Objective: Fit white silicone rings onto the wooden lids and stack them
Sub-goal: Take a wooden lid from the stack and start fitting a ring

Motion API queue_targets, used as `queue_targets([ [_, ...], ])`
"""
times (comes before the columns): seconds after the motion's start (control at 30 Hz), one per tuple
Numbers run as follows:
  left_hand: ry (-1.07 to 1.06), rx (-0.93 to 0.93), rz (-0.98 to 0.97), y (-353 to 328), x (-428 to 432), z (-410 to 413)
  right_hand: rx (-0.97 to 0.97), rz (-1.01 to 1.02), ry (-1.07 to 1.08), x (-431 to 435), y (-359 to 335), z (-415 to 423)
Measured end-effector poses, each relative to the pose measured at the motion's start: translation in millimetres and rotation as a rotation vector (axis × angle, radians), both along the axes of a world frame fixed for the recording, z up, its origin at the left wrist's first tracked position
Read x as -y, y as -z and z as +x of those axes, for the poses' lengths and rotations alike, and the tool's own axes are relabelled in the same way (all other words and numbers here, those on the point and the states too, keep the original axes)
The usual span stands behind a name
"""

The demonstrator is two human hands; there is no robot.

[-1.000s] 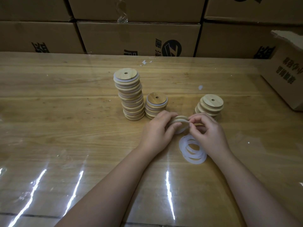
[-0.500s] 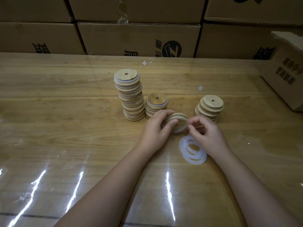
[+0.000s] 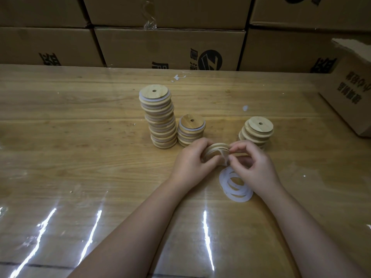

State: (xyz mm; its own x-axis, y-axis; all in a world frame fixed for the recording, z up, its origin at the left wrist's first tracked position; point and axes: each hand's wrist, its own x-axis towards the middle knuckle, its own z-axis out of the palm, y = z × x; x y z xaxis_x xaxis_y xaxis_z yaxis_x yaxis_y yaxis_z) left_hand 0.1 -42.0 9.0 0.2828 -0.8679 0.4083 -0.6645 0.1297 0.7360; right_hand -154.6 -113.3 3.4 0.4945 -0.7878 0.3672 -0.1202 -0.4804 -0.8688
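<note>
From the head camera the job looks well along: a tall stack [image 3: 159, 119] and a short stack [image 3: 191, 130] of ringed lids stand finished, while seemingly bare lids [image 3: 258, 130] and loose rings [image 3: 235, 187] wait. Just above the table [image 3: 80, 137], the left hand [image 3: 190, 161] grips a pale wooden lid [image 3: 215, 150] on edge. The right hand [image 3: 255, 165] pinches a thin, floppy white ring [image 3: 225, 159] against its grooved rim.
</note>
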Motion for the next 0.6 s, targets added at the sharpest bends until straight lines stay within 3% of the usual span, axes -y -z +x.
queue_targets([
  [0.27,-0.052,0.0,0.001,-2.5,-2.4,-2.2,0.033,0.01,-0.022,-2.8,-1.5,0.6],
  [0.47,-0.065,-0.014,0.005,-2.6,-1.9,-2.2,-0.042,-0.156,-0.032,-1.3,-0.1,1.3],
  [0.6,-0.041,0.025,-0.007,-2.1,-2.4,-1.5,-0.022,-0.13,0.023,1.8,2.5,1.0],
])
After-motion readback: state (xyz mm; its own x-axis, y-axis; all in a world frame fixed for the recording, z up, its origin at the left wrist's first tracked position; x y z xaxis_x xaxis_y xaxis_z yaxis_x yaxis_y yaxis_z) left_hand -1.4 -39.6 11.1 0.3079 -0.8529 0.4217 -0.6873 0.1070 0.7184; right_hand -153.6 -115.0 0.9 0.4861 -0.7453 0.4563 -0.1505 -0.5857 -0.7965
